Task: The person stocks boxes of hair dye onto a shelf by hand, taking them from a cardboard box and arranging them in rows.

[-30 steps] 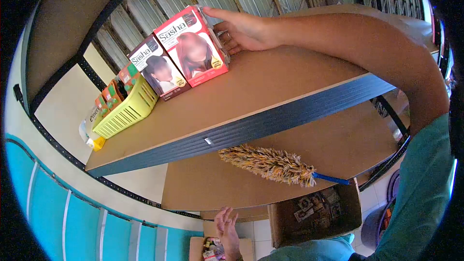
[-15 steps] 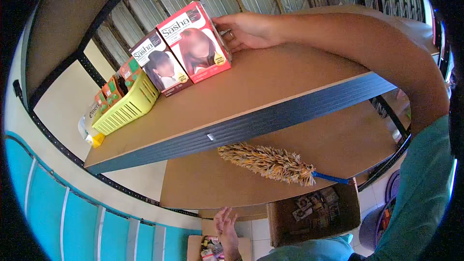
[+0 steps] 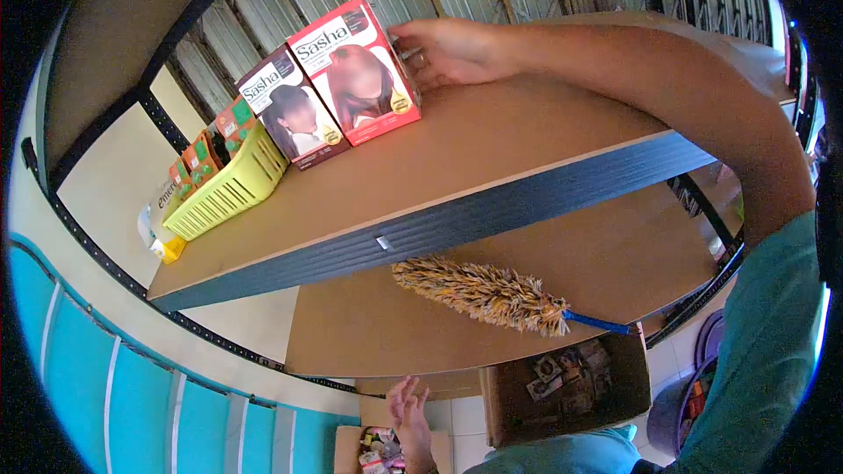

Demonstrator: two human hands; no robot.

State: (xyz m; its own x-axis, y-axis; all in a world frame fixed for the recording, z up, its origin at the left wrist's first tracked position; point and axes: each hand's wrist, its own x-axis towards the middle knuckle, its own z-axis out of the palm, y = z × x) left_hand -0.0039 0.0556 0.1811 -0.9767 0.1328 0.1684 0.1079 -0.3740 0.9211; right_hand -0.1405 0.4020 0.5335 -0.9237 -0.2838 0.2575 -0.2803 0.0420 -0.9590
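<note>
My right hand (image 3: 448,53) reaches in from the right and rests against the right side of a red Sasha hair-product box (image 3: 364,79). Its fingers lie along that side, partly out of sight, and none cross the box's front. Touching this box on the left is a dark brown Sasha box (image 3: 290,110); both stand upright on the brown shelf board (image 3: 492,136). Low in the view, my left hand (image 3: 411,421) hangs with loosely bent fingers apart and nothing in them.
A yellow-green basket (image 3: 233,193) of orange packs and a white container with yellow (image 3: 162,233) stand left of the boxes. A feather duster (image 3: 483,292) lies on the lower shelf. Below are a large cardboard box (image 3: 632,377), a smaller filled carton (image 3: 347,448) and a purple tub (image 3: 672,421).
The view has shifted slightly. My right hand stays at the red box's side, and the two Sasha boxes look almost unchanged. My left hand still hangs low.
</note>
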